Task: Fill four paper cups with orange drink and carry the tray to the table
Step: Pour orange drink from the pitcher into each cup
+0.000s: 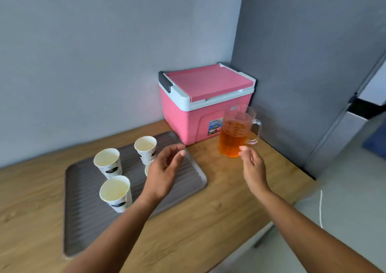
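Note:
A grey ribbed tray (87, 229) lies on the wooden counter with paper cups standing on it: one at the back (145, 149), one at the left (108, 163), one at the front (116, 192). A further cup (147, 170) shows only as a sliver behind my left hand (165, 168), which hovers above the tray with loosely curved fingers and holds nothing. A clear pitcher (236, 132) about half full of orange drink stands to the right of the tray, handle pointing right. My right hand (251, 164) is just in front of the pitcher, fingers relaxed, fingertips close to its base.
A pink cooler box (200, 103) with a white rim and a closed lid stands in the back corner behind the pitcher. The wooden counter (208, 220) ends at the right, with grey floor beyond. Grey walls close off the back and right.

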The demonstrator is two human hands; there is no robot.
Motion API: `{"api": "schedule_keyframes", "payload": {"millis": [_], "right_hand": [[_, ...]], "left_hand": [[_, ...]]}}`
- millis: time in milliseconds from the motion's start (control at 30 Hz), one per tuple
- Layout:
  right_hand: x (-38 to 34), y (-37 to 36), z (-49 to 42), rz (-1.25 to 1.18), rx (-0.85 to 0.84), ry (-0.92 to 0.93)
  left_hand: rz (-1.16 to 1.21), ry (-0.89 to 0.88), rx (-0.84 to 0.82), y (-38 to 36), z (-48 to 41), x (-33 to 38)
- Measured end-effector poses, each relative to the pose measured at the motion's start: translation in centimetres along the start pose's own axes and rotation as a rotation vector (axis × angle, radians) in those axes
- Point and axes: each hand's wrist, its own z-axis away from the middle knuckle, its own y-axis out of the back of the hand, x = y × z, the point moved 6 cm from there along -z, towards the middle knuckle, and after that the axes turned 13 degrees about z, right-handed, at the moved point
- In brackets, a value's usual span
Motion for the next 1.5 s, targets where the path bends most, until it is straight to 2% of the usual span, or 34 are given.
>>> {"api": "schedule_keyframes", "payload": {"millis": [233,567,833,1067,1267,1500], "right_hand": [[1.9,4.7,-7.0,0.079,0.107,-0.015],[2.7,3.4,-15.7,-0.069,-0.026,0.055],[3.1,1.2,-16.3,-0.118,-0.135,0.251],[3.3,1.1,-17.0,-0.139,-0.118,0.237],[2.1,1.4,-17.2,-0.244,-0.116,0.261],[-1.7,0.1,-16.4,-0.277,-0.306,0.272]], "left_hand": [[-0.056,0.124,-0.136,-9.1,-7.7,-3.1],[-0.058,0.184,-0.105,-17.7,-15.9,-3.4],[0.032,0.233,0.012,-19.1,-16.9,-5.5],[0.028,0.210,0.061,-19.6,-17.0,-6.0],[0.035,0.265,0.079,-19.0,-15.3,-5.2],[0.125,0.243,0.168,-15.6,-10.6,-3.6]]}}
